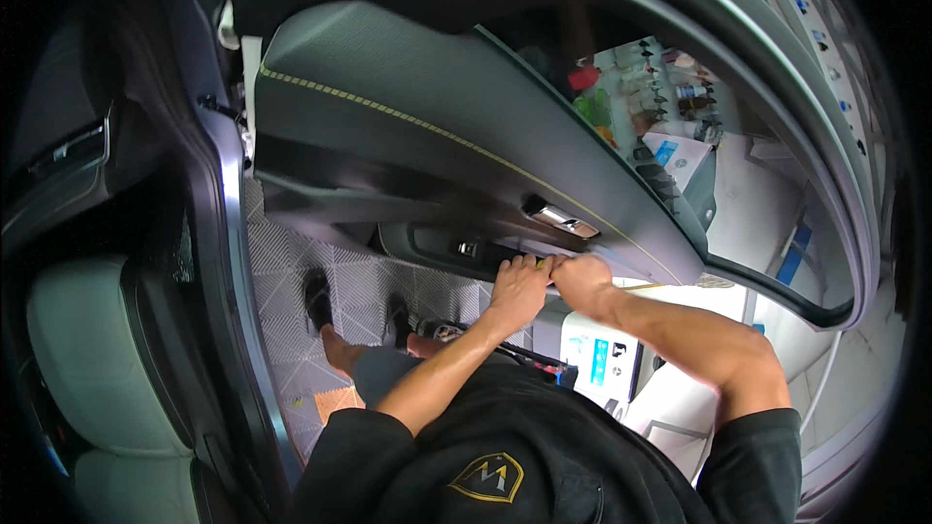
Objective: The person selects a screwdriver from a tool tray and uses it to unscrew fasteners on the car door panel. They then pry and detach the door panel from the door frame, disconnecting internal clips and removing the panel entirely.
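Note:
An open car door (pixel 388 97) stands in front of me, its inner side toward me, dark grey with a yellow-green stitched seam. Both hands meet at its armrest (pixel 447 252). The fingers of my left hand (pixel 522 286) are bent over the armrest's edge by the pull recess. Close against it on the right, my right hand (pixel 584 283) is closed like a fist, knuckles up. A small yellow-green bit (pixel 545 263) shows between the hands; what they grip is mostly hidden. Just above them sits the chrome door handle (pixel 565 221), and a window switch (pixel 467 248) lies to the left.
At the left are the car's door pillar (pixel 238 223) and a light grey seat (pixel 102 359). A grey and white box (pixel 600 359) stands below my right forearm. Through the window glass, several bottles (pixel 670 87) show. Grey patterned tiles (pixel 291 301) cover the floor.

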Demonstrator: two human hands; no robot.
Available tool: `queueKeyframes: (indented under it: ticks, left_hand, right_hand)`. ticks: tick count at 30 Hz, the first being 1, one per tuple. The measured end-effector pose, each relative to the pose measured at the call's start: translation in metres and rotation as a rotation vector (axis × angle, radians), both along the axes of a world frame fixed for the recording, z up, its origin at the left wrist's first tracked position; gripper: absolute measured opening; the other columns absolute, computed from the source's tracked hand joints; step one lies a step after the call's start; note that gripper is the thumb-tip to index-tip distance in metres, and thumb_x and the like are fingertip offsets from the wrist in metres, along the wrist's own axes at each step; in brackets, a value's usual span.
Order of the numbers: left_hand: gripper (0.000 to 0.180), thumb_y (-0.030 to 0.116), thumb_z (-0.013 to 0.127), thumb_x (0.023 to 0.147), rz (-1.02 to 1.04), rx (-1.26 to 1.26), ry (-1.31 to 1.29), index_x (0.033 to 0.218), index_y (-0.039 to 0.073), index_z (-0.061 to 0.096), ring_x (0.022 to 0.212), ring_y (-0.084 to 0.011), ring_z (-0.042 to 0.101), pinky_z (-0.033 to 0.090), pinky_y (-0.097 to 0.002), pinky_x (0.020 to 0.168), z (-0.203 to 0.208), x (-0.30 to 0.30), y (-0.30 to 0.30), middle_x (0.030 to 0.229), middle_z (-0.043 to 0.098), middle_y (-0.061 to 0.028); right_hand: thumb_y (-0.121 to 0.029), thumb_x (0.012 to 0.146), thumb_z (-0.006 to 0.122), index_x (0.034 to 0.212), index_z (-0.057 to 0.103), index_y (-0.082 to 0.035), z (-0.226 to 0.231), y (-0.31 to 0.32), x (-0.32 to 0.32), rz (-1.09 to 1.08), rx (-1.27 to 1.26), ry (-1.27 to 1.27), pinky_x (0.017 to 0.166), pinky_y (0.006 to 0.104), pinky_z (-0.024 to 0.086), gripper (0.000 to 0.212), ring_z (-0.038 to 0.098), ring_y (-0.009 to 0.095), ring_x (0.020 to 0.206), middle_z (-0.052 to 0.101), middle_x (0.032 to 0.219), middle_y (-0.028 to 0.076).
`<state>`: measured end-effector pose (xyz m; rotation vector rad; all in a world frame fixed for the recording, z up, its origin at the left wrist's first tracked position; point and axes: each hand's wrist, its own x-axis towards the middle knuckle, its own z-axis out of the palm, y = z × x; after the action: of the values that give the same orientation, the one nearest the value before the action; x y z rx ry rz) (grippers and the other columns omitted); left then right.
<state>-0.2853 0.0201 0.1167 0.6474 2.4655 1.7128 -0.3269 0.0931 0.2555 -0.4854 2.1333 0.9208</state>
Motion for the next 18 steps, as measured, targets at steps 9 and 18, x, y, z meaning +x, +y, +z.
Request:
queueKeyframes:
  ticks: [9,18]
  left_hand:
    - [0.034,0.016,0.064,0.089,0.169,0.249,0.031,0.123,0.011,0.065,0.094,-0.0308,0.064,0.051,-0.0444,0.083,-0.031,0.011,0.002,0.098,0.063,-0.0113]
    - [0.036,0.015,0.064,0.084,0.257,0.281,0.111,0.12,0.014,0.062,0.084,-0.0248,0.065,0.046,-0.0375,0.078,-0.038,0.023,0.006,0.082,0.066,-0.0071]
  right_hand:
    - [-0.015,0.085,0.07,0.109,0.067,0.001,-0.005,-0.021,-0.002,-0.227,0.008,0.035,0.071,0.0384,0.061,0.029,0.076,0.029,0.089,0.075,0.097,0.015]
    - [-0.017,0.093,0.067,0.101,0.064,-0.007,-0.008,0.038,-0.02,-2.238,-0.303,-0.06,0.037,0.0219,0.027,0.013,0.042,0.006,0.044,0.059,0.071,0.002]
